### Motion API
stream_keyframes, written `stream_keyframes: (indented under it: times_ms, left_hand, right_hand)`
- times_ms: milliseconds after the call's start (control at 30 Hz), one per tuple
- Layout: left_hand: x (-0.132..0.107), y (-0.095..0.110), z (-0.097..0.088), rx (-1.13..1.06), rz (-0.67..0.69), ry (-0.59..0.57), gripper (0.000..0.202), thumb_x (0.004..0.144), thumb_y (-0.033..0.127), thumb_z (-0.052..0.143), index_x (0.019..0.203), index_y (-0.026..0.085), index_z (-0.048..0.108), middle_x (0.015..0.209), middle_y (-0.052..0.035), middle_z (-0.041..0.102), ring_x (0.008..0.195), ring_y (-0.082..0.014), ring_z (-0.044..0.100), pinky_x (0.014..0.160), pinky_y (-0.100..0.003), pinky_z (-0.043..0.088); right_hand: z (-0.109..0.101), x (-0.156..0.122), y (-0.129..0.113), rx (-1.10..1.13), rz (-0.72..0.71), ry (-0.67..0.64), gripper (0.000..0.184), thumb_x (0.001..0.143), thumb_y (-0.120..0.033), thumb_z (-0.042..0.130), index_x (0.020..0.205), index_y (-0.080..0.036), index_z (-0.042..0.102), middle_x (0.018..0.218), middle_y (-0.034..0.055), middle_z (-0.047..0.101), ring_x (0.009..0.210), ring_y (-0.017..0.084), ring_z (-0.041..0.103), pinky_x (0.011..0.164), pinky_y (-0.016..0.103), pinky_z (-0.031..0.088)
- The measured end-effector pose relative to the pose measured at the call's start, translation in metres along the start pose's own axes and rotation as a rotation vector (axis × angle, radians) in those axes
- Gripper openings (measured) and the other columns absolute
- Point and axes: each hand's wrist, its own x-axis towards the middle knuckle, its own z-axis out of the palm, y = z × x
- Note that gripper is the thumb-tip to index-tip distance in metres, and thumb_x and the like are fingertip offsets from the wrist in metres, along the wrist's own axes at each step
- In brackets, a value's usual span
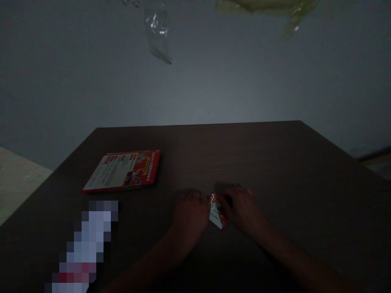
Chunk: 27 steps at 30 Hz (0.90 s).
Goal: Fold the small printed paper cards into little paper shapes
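A small piece of folded paper (216, 215), white and red with printing on it, is between my two hands above the dark table, low in the middle of the view. Closed around its left edge is my left hand (192, 213), its fingertips mostly hidden behind the knuckles. My right hand (242, 207) pinches the paper's right side with thumb and fingers. The paper's folds show as slanted edges, and its lower end comes to a point.
On the left of the brown table (232, 150) lies a stack of red and white printed sheets (122, 171). A blurred-out bright oblong (88, 240) is nearer, at lower left. Behind stands a grey wall (207, 81) with clear plastic (158, 32) and yellowish tape (262, 6) on it.
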Motion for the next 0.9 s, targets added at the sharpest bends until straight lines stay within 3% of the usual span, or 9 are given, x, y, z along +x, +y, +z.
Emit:
stream_keyframes:
  times_ms: [200, 533, 900]
  left_hand:
    - [-0.0012, 0.0034, 0.0001, -0.009, -0.049, -0.009, 0.033, 0.092, 0.027, 0.035, 0.086, 0.012, 0.063, 0.082, -0.0135, 0.065, 0.075, -0.0243, 0.062, 0.068, -0.037, 0.045]
    - [-0.0023, 0.0059, -0.0055, -0.007, -0.044, -0.056, 0.025, 0.087, 0.015, 0.039, 0.091, 0.011, 0.063, 0.083, -0.0138, 0.065, 0.076, -0.0245, 0.063, 0.067, -0.037, 0.045]
    - [0.0015, -0.0012, -0.0006, 0.0, -0.043, 0.02, 0.036, 0.093, 0.032, 0.033, 0.086, 0.013, 0.063, 0.079, -0.0129, 0.065, 0.068, -0.0257, 0.064, 0.056, -0.035, 0.046]
  right_hand:
    - [0.0004, -0.0014, 0.001, -0.014, -0.02, 0.022, 0.026, 0.088, -0.034, 0.045, 0.072, -0.018, 0.058, 0.075, 0.0044, 0.064, 0.074, 0.02, 0.056, 0.069, 0.033, 0.029]
    - [0.0041, -0.0025, 0.0025, -0.07, -0.033, 0.049, 0.025, 0.088, -0.034, 0.045, 0.074, -0.018, 0.058, 0.076, 0.0059, 0.065, 0.074, 0.021, 0.057, 0.069, 0.033, 0.028]
    - [0.0044, -0.0014, 0.0006, -0.085, -0.028, 0.065, 0.027, 0.09, -0.034, 0.042, 0.074, -0.018, 0.056, 0.078, 0.0069, 0.065, 0.074, 0.02, 0.056, 0.069, 0.033, 0.028]
